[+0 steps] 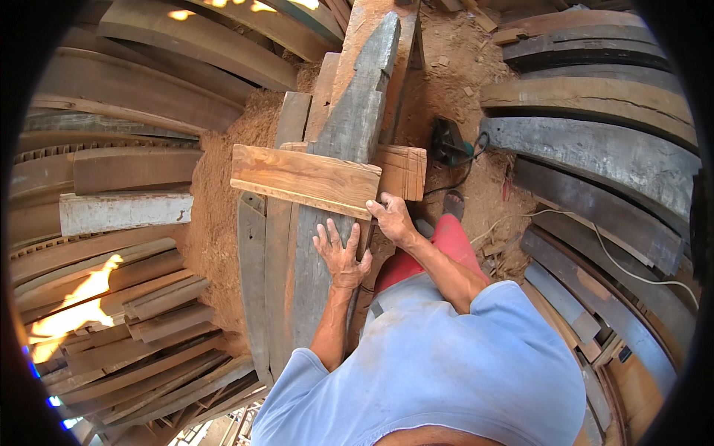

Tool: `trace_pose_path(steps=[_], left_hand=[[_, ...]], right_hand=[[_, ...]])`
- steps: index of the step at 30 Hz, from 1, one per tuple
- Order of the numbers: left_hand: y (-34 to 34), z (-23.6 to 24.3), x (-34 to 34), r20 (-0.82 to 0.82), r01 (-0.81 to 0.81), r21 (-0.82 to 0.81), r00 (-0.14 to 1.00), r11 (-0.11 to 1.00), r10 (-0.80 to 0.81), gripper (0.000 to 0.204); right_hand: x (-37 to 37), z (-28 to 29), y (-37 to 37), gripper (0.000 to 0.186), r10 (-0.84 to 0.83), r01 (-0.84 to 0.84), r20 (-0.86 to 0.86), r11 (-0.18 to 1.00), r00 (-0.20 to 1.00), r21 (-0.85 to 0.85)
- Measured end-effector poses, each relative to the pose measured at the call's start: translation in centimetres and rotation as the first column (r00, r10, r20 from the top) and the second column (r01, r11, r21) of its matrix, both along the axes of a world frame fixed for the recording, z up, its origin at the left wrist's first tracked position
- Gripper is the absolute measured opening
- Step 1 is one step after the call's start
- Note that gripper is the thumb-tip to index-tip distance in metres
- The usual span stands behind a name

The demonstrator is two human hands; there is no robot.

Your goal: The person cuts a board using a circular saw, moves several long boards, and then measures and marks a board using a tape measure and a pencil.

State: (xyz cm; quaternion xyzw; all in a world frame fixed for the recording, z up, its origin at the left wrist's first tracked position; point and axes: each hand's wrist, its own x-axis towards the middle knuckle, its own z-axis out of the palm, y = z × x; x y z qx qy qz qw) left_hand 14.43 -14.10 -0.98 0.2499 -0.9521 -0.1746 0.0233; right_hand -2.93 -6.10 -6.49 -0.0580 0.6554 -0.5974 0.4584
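Note:
A short reddish-tan board [305,177] with streaky grain lies crosswise over a long weathered grey beam [349,123]. Just behind it, a second brown board [401,169] with scratched lines shows at the right. My left hand [341,256] rests with fingers spread on the grey beam, a little below the front board, holding nothing. My right hand [390,219] grips the lower right corner of the front board, with some fingers partly hidden. More grey planks [256,275] lie lengthwise under and beside the boards.
Stacks of timber line the left [141,59] and right [587,134] sides. A dark power tool [450,145] with a cord sits on the sawdust-covered ground [457,67] right of the beams. A pale cable [628,271] crosses the right-hand timber. My sandalled foot shows below the tool.

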Motion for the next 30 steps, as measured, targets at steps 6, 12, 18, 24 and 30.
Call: trace_pose_path(steps=[6, 12, 18, 24, 30], left_hand=[[0.2, 0.0, 0.0, -0.001, -0.015, -0.025, 1.0, 1.0, 0.015, 0.091], [0.1, 0.0, -0.1, 0.011, -0.02, -0.035, 1.0, 0.999, 0.021, 0.092], [0.1, -0.1, -0.1, 0.014, -0.035, -0.037, 0.999, 0.999, 0.036, 0.091], [0.0, 0.5, -0.4, 0.002, -0.063, -0.002, 0.998, 0.998, 0.063, 0.083], [-0.1, 1.1, -0.4, -0.002, -0.112, 0.085, 0.994, 0.99, 0.113, 0.079]], right_hand=[[-0.5, -0.9, 0.6, 0.033, 0.082, -0.083, 0.072, 0.997, 0.994, 0.006], [-0.1, -0.9, 0.0, 0.04, -0.075, 0.095, 0.151, 0.987, 0.986, -0.132], [-1.0, -0.5, 0.5, 0.039, 0.022, -0.003, 0.155, 0.993, 0.988, -0.121], [-3.3, 2.5, 0.1, 0.036, 0.143, -0.126, 0.279, 0.989, 0.95, -0.081], [-4.1, 5.4, -0.1, 0.037, 0.238, -0.249, 0.213, 0.968, 0.948, 0.026]])
